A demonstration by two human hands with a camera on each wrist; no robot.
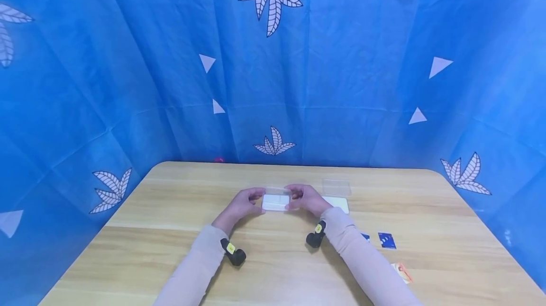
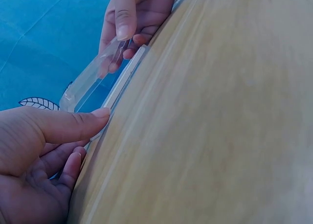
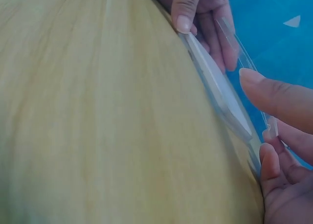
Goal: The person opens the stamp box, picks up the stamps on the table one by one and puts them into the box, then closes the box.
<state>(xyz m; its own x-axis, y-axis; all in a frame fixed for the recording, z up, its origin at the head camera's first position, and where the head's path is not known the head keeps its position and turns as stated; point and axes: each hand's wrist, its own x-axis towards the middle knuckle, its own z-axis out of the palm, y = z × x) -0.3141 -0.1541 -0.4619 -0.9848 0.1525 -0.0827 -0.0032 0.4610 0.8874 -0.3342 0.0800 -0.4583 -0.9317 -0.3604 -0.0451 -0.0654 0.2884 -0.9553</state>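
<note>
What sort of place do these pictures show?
Probably a small curtained recording or work area: a blue leaf-print curtain hangs beyond a wood-grain table, and the person wears black wrist cameras.

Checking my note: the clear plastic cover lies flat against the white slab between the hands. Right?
Not flat: both wrist views show the clear plastic cover held off the white slab, with a gap between them. The rest stands.
</note>
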